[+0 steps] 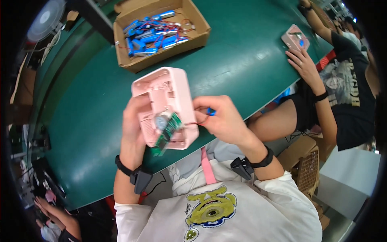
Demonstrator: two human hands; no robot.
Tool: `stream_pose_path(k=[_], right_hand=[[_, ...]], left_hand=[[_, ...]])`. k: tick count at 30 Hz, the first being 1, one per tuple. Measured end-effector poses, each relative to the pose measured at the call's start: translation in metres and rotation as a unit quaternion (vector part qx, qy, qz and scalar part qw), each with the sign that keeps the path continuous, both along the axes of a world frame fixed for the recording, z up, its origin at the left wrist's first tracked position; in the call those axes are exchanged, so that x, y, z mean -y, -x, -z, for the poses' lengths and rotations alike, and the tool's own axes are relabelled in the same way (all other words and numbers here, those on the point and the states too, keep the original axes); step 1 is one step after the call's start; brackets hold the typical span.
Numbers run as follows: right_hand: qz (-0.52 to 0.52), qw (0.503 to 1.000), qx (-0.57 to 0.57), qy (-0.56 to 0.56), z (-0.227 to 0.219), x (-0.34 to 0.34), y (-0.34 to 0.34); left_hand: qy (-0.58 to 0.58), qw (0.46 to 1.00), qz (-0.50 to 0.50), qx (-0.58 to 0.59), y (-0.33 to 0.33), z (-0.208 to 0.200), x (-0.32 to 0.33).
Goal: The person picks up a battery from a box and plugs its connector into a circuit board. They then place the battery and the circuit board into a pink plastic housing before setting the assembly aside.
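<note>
My left hand is closed around the left side of an open pink plastic housing, tilted above the green table. Inside its lower part sits a round silvery component. A green circuit board hangs out over the housing's near edge, slightly blurred. My right hand is at the housing's right wall with its fingers curled. Between them shows a bit of a blue battery, mostly hidden by the hand. Thin dark and red wires run from these fingers toward the housing.
A cardboard box of blue batteries with red wires stands beyond the housing on the green table. At right, a co-worker's hand touches another pink housing. Another person's hands show at lower left.
</note>
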State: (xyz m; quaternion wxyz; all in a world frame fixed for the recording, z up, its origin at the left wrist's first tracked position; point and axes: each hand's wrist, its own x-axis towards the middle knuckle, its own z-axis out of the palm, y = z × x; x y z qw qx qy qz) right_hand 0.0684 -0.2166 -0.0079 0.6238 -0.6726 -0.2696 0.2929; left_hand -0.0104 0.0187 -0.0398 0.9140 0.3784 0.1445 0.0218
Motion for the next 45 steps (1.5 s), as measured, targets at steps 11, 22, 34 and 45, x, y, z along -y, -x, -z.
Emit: stream_pose_path(k=[11,22,34,45], right_hand=[[0.008,0.998,0.058,-0.008,0.009,0.007,0.004],[-0.011,0.995,0.096,-0.002,0.012,0.01,0.0],[-0.042,0.989,0.122,-0.069,0.017,0.003,-0.008],[0.07,0.997,0.023,0.038,0.015,0.005,-0.007]], left_hand=[[-0.079,0.991,0.031,0.102,-0.001,-0.018,0.014],[-0.26,0.946,0.01,0.192,0.006,-0.006,0.008],[-0.239,0.924,0.027,0.297,0.003,-0.006,0.01],[-0.17,0.981,-0.066,0.063,-0.009,-0.017,0.018]])
